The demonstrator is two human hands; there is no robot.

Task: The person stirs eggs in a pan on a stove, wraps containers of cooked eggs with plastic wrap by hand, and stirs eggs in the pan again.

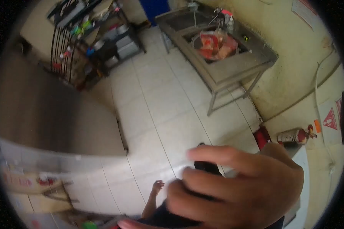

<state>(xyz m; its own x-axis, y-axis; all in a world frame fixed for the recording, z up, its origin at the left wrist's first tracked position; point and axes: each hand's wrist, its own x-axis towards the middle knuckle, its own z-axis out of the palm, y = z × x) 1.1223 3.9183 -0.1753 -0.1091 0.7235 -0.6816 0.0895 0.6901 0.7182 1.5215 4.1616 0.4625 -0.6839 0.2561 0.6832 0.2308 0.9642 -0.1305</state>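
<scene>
My right hand (237, 183) is large and close to the camera at lower right. Its back faces me, the fingers bent and spread toward the left, and I see nothing held in them. Dark clothing and a dark shoe (208, 166) show behind it. Lower down and much smaller, my left hand (157, 186) hangs over the tiled floor (153, 114), its fingers apart and without any object in view.
A metal sink table (233, 70) along the right wall holds a basin with reddish contents (216, 45). A fire extinguisher (292, 136) is at right. Shelves with containers (122, 44) stand at the back. A large grey metal surface (53, 110) fills the left.
</scene>
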